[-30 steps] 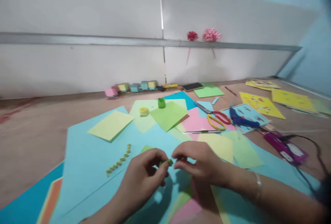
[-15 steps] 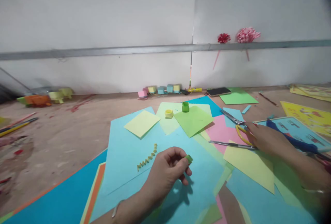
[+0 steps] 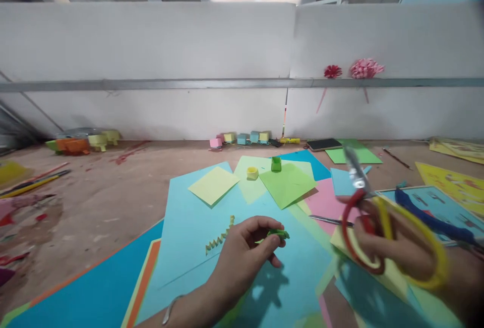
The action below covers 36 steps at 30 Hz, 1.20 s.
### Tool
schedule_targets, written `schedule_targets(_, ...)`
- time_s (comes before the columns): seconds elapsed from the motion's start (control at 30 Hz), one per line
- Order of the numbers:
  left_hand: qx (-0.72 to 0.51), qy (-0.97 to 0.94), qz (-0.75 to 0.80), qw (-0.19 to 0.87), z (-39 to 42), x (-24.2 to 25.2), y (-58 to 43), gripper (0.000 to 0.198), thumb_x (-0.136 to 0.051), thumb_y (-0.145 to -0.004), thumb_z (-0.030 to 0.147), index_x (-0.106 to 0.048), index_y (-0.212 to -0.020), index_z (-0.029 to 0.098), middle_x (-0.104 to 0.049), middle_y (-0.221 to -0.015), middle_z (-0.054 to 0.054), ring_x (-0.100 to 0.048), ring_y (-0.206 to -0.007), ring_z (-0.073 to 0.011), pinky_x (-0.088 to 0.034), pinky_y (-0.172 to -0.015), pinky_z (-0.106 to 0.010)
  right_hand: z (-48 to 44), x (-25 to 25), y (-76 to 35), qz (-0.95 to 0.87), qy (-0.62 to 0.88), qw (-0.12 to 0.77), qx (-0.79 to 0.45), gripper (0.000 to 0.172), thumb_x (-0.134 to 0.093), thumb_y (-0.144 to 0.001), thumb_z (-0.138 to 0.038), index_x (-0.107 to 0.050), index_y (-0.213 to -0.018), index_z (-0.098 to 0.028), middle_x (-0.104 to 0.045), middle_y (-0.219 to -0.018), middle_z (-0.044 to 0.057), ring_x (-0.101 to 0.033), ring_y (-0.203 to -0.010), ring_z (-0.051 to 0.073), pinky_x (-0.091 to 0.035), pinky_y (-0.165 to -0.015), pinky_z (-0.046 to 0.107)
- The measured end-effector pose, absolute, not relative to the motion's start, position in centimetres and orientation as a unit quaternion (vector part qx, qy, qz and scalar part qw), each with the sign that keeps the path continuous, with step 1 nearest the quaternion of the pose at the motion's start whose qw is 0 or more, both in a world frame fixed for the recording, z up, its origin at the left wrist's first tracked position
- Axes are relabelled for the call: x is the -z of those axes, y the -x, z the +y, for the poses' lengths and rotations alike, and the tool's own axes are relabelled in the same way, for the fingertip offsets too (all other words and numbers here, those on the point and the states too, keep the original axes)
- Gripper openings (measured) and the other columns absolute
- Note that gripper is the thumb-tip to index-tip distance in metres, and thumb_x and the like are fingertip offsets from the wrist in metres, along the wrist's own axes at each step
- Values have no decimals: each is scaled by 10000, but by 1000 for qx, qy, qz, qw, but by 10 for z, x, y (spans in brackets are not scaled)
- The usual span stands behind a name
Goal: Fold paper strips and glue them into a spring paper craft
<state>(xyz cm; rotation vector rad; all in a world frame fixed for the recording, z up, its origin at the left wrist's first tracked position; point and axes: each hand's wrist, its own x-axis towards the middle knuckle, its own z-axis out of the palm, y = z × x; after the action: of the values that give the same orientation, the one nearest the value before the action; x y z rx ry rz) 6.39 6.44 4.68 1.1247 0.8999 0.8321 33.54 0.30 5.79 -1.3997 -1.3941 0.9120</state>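
Observation:
My left hand (image 3: 251,247) pinches a small folded green paper piece (image 3: 279,234) between thumb and fingertips, above the light blue paper (image 3: 189,217). Beside that hand lies a yellow strip (image 3: 217,242) folded in zigzags, partly covered by my fingers. My right hand (image 3: 389,242) holds scissors (image 3: 355,174) with red and yellow handles, raised over the papers with the blades pointing up and away; motion blurs them. A yellow paper cup shape (image 3: 252,173) and a green paper box (image 3: 276,164) stand farther back. Under the scissors lies a craft knife (image 3: 327,220), partly hidden.
Green (image 3: 289,184) and pale yellow squares (image 3: 214,185) lie around. Small paper blocks (image 3: 242,139), a glue stick (image 3: 290,141) and a phone (image 3: 324,144) line the white panel (image 3: 151,40). A blue-handled tool (image 3: 431,214) rests on the right; pencils (image 3: 36,180) lie left.
My right hand has picked the scissors up off the papers and raised them. The left hand keeps its pinch on the green paper, whose angle has shifted. The camera view has tilted up slightly.

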Motion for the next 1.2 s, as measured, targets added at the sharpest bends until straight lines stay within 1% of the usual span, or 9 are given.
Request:
schedule_targets(0.07, -371, -494, 394, 680, 62, -48, -65, 247, -753, -658, 252, -681, -851, 115, -696, -751, -61, -667, -731, -178, -551, -529, -233, 9, -58, -296, -563, 530, 430, -466, 427, -688, -785, -277, -553, -1181, -190, -699, -838, 73, -681, -680, 198, -557, -564, 295)
schedule_targets(0.17, -389, -475, 376, 694, 58, -47, -65, 334, -767, -634, 215, -649, -934, 127, -703, -829, -60, -674, -747, -184, -580, -574, -276, 16, -58, -256, -550, 502, 436, -505, 582, -756, -671, -215, -528, -1206, -204, -694, -1034, 99, -692, -880, 233, -591, -732, 342)
schedule_targets(0.23, -398, -466, 362, 702, 57, -47, -64, 347, -766, -622, 181, -611, -930, 145, -697, -809, -37, -679, -724, -180, -585, -594, -293, 19, -57, -243, -549, 513, 446, -486, 600, -752, -648, -186, -537, -1207, -217, -693, -1007, 69, -689, -862, 217, -588, -745, 332)
schedule_targets(0.37, -384, -467, 350, 715, 58, -45, -62, 246, -753, -624, 152, -548, -759, 159, -687, -712, -12, -667, -648, -145, -560, -621, -277, 24, -57, -239, -563, 534, 468, -422, 560, -708, -692, -221, -532, -1222, -199, -690, -851, 28, -680, -763, 188, -574, -702, 300)
schedule_targets(0.53, -357, -483, 352, 718, 59, -43, -61, 242, -777, -598, 141, -601, -763, 147, -722, -766, -49, -683, -727, -158, -546, -684, -273, 28, -59, -244, -570, 556, 444, -411, 589, -690, -703, -261, -497, -1247, -144, -655, -721, 4, -647, -644, 165, -545, -614, 273)
schedule_targets(0.7, -353, -485, 343, 723, 58, -45, -62, 219, -759, -663, 247, -609, -786, 145, -721, -804, -72, -702, -806, -212, -560, -695, -310, 25, -52, -243, -594, 557, 441, -378, 542, -676, -724, -258, -526, -1238, -170, -630, -751, 1, -611, -660, 149, -533, -623, 257)
schedule_targets(0.83, -348, -531, 370, 678, 57, -38, -64, 116, -643, -686, 141, -625, -801, 147, -716, -766, -57, -703, -768, -208, -555, -717, -323, 20, -43, -240, -608, 548, 442, -366, 552, -662, -737, -226, -518, -1268, -190, -635, -785, 7, -628, -692, 158, -544, -641, 257)
schedule_targets(1.03, -341, -605, 382, 610, 54, -24, -65, 309, -494, -656, 43, -681, -879, 148, -734, -814, -61, -698, -767, -205, -558, -742, -335, 16, -35, -236, -634, 546, 442, -325, 533, -658, -765, -231, -534, -1282, -207, -677, -885, 36, -667, -758, 171, -571, -668, 253)
schedule_targets(1.2, -336, -659, 374, 560, 51, -26, -62, 342, -492, -677, 23, -708, -906, 159, -754, -894, -55, -709, -827, -203, -567, -780, -313, 13, -35, -235, -644, 555, 439, -291, 530, -658, -776, -258, -548, -1292, -210, -671, -816, 21, -676, -737, 175, -580, -647, 250)
